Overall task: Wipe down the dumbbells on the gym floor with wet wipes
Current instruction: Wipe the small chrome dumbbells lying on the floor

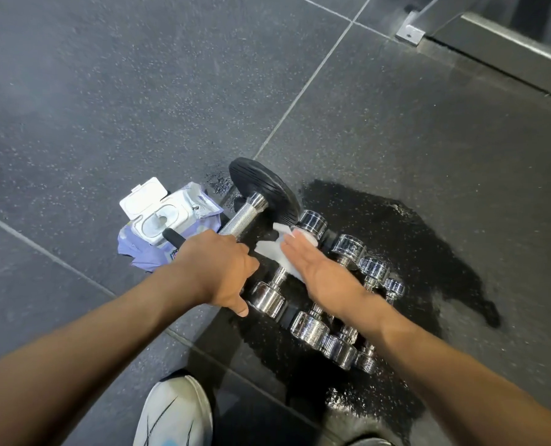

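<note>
Wet floor (106, 91), dark patch under the weights. Black dumbbell (261, 185) tipped up, your left grip (216, 268) curled round its handle: hold it clear. Chrome dumbbells (309, 326) in a row beside it. Right grip (322, 275) flat, fingers straight, pressing the wipe (271, 249) on the nearest one; cover both heads.

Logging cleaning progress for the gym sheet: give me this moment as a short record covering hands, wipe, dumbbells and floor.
left grip: curled round the knurled handle of the black-plate dumbbell
right grip: fingers straight, flat on wet wipe over first chrome dumbbell
other chrome dumbbells: in a row beside it
wipes pack: lid open, left of the black-plate dumbbell
wet patch: dark, under the row
</note>
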